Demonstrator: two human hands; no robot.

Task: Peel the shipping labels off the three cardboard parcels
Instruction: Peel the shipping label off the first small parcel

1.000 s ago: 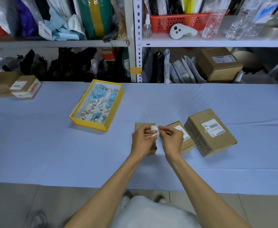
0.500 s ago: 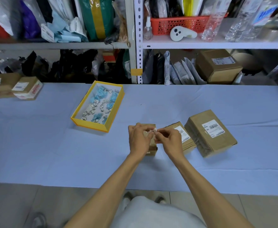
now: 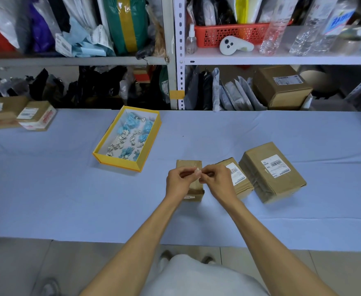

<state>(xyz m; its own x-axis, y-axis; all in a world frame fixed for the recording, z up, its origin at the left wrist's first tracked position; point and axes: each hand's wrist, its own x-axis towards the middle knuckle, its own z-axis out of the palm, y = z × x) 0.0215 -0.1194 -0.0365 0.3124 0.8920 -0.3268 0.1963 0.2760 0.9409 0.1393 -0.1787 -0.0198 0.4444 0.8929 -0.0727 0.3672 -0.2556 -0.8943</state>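
1. I count three parcels mid-tabletop (image 3: 47,189), nearer its front edge: the leftmost parcel (image 3: 189,165) bare-topped, the middle parcel (image 3: 239,184) and right parcel (image 3: 282,184) each labelled.
2. My left hand (image 3: 178,181) and right hand (image 3: 217,180) together pinch one wadded label (image 3: 197,171) above the leftmost parcel.
3. One yellow box (image 3: 119,164) holds many crumpled white and blue wads (image 3: 132,135).

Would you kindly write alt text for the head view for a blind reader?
Left hand and right hand pinch a white label over the leftmost parcel on a blue table. The middle parcel and right parcel carry labels; a yellow tray holds scraps.

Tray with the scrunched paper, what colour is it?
The tray is yellow outside, white inside; head view.
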